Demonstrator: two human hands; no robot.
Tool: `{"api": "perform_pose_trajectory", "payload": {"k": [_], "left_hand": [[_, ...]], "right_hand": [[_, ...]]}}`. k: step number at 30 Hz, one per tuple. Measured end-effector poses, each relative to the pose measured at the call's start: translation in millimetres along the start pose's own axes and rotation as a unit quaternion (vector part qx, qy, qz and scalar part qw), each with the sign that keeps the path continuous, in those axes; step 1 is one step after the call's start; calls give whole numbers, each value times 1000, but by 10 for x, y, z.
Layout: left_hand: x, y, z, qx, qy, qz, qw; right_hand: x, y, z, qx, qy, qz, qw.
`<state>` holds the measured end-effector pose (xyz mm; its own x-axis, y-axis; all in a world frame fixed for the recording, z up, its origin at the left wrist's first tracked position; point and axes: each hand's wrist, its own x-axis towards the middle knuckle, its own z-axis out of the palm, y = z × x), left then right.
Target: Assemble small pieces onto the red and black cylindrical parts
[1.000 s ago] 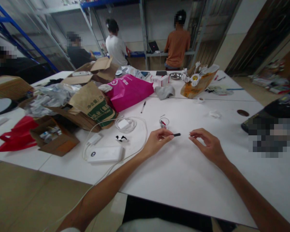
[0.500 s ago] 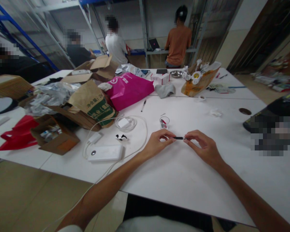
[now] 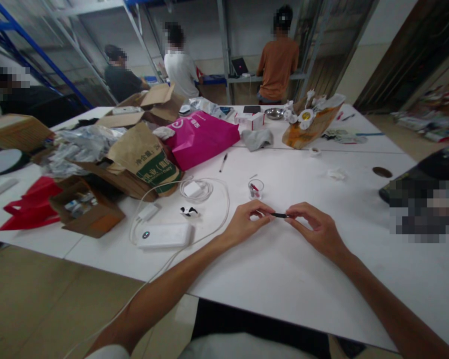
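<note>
A short, thin black stick-like piece [image 3: 280,215] lies level between my two hands, above the white table [image 3: 277,269]. My left hand [image 3: 249,219] pinches its left end between thumb and fingers. At its other end, the fingertips of my right hand [image 3: 312,224] are closed on it; a small shiny part shows there. What kind of thing it is cannot be made out. Just beyond my left hand stands a small clear cup [image 3: 256,189] with red and dark small pieces inside. A tiny thin piece [image 3: 253,176] lies behind the cup.
Left of my hands lie a white power bank [image 3: 166,235], a coiled white cable [image 3: 209,192] and a black-and-white item [image 3: 189,212]. Farther back are a pen [image 3: 223,162], a pink bag [image 3: 204,139] and cardboard boxes [image 3: 88,214]. A dark bag [image 3: 426,174] sits at right. Several people are beyond the table.
The black piece has tilted slightly, its right end lower, and my fingertips sit a little closer together. The view has shifted slightly; other things on the table stay put.
</note>
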<state>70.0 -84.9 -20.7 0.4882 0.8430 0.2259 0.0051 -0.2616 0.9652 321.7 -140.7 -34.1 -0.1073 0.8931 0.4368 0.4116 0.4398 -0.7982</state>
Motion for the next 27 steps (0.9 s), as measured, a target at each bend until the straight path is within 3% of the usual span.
{"api": "perform_pose_trajectory", "payload": {"k": [11,19,27], "left_hand": [[-6,-9,-8,11,1,21,1000],[0,-16,-16,35,6,70,997],[-5,-18,-14,43,10,98,994]], "right_hand": [[-6,-32,-12,-15,-1,7,1000],[7,-28,-11,-35,-3,3,999],[15,-52,-28,-68,-47,35,996]]}}
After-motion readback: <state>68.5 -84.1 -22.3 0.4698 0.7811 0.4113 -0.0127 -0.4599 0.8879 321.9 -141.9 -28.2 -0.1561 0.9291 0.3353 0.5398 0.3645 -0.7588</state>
